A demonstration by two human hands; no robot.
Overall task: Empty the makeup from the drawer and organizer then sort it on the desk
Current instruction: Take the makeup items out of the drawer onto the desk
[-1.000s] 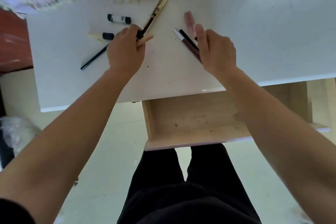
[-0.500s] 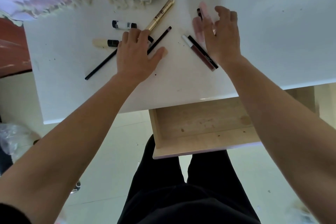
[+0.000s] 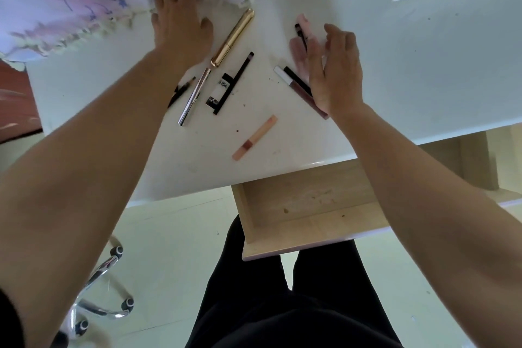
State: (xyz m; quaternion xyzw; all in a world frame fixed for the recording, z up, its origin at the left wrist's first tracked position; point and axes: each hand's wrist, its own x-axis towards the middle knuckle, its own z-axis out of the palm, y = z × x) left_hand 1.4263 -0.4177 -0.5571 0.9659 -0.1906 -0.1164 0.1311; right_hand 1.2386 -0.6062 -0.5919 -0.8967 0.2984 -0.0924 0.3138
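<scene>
The drawer (image 3: pixel 305 206) is standing pulled out below the worktop (image 3: pixel 423 79), and its visible floor is showing no makeup, so emptying it appears done. The organizer is not identifiable in view.

Makeup is lying loosely grouped on the worktop: a gold tube (image 3: pixel 234 37), a silver pencil (image 3: pixel 195 99), a black-and-white tube (image 3: pixel 220 92), a peach tube (image 3: pixel 254 138) and a dark gloss (image 3: pixel 299 87).

The left hand (image 3: pixel 180 28) is reaching flat, fingers spread, toward a fringed cloth (image 3: pixel 84 8), holding nothing. The right hand (image 3: pixel 330 65) is hovering wide, empty, over the gloss. Sorting appears unfinished.
</scene>
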